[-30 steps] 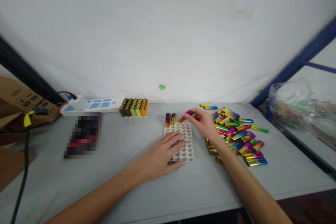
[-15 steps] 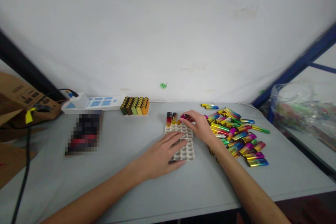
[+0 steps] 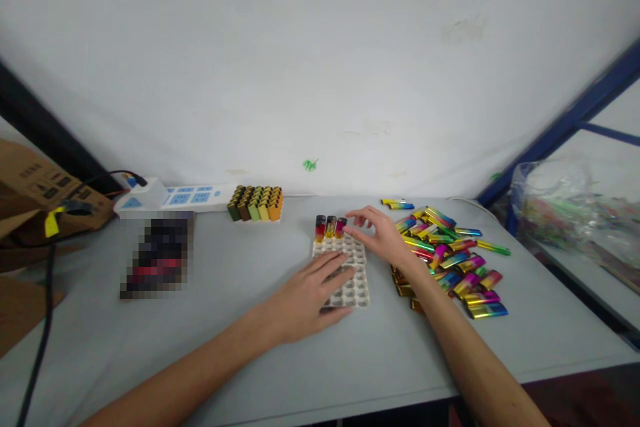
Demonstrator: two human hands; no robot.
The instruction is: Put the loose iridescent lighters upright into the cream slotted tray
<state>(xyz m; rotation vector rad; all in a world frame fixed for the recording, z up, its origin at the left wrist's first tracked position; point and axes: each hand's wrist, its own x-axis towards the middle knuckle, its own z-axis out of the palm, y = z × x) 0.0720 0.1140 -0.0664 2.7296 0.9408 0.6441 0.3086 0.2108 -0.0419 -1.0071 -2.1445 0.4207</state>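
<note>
A white tray with rows of small holes (image 3: 361,280) lies on the table in front of me. Three lighters stand upright in its far row: a red one (image 3: 320,229), a yellowish one (image 3: 331,227) and a magenta-and-gold one (image 3: 341,227). My left hand (image 3: 310,293) rests flat across the tray's left side, fingers spread. Just right of the magenta lighter is my right hand (image 3: 377,233), thumb and fingers apart with nothing between them. Beyond that hand a heap of shiny rainbow-coloured lighters (image 3: 450,257) lies on the table, partly hidden by my forearm.
At the back left stands a block of upright lighters (image 3: 255,203) beside a white power strip (image 3: 195,197). A blurred-out dark object (image 3: 160,253) lies on the left. Cardboard boxes (image 3: 45,180) and a black cable (image 3: 43,333) are at far left, a clear plastic bag (image 3: 555,193) at far right.
My right hand has let go of the magenta lighter, which now stands upright in the tray. Its fingers have opened and drawn slightly right. My left hand stays put.
</note>
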